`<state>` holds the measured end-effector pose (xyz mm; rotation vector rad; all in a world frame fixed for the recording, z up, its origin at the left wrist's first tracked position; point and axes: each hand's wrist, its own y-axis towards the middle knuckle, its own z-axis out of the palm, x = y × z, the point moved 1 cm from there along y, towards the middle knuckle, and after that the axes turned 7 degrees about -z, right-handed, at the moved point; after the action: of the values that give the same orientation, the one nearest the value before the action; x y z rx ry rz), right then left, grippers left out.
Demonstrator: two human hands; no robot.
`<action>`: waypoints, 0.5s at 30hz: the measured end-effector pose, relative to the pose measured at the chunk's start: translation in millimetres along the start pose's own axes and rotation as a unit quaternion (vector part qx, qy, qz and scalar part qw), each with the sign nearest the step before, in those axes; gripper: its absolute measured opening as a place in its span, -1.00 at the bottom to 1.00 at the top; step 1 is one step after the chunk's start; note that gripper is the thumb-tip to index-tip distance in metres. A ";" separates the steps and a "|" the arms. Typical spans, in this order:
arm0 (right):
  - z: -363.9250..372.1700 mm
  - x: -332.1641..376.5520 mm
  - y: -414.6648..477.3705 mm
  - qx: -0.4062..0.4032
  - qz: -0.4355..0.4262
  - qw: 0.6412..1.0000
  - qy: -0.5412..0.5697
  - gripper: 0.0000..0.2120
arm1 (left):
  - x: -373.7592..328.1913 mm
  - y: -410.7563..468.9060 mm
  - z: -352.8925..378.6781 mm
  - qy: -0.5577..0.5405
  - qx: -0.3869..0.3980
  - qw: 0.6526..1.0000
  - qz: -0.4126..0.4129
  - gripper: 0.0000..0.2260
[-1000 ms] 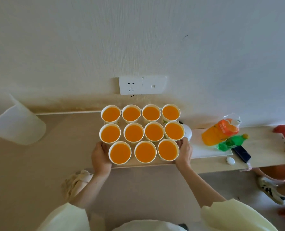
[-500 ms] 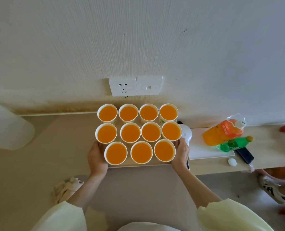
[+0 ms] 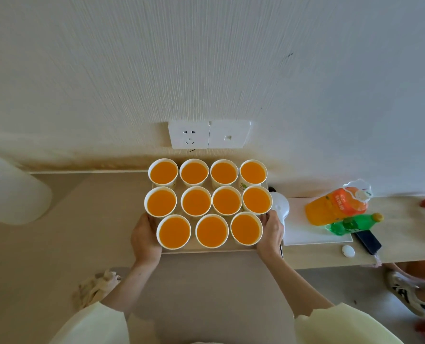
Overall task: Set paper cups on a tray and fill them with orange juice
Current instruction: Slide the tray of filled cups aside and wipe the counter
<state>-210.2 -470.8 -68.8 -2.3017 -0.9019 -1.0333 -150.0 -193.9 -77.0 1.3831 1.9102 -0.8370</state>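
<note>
Soft, even daylight, sharp centre (edges bowed and blurred by wide-angle lens).

The person wears a pale yellow top (image 3: 343,326) with loose short sleeves (image 3: 92,324), forearms bare.

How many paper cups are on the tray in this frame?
11 cups, all on the tray: four in the back row, four in the middle row, three in the front row. None seems hidden.

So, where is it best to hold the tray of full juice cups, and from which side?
Grip the tray by its left and right edges, one hand from each side, as the left hand and right hand do now. The cups are nearly brimful, so a level two-sided hold is probably safest.
</note>
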 end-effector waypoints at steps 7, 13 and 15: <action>2.5 3.5 5.0 0.008 -0.026 0.995 -0.093 -0.92 | 6.5 4.6 2.4 0.007 -0.006 1.000 0.006 -0.86; 3.6 1.6 7.9 0.006 -0.042 0.990 -0.136 -0.90 | 7.8 6.5 4.0 0.010 0.002 1.000 -0.009 -0.88; 4.6 -1.0 8.8 0.001 -0.045 0.986 -0.159 -0.88 | 8.4 6.7 4.2 0.018 0.001 1.000 -0.010 -0.85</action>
<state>-202.2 -474.3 -73.6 -2.4866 -1.1380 -0.7083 -145.1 -190.9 -87.0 1.3914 1.9542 -0.8301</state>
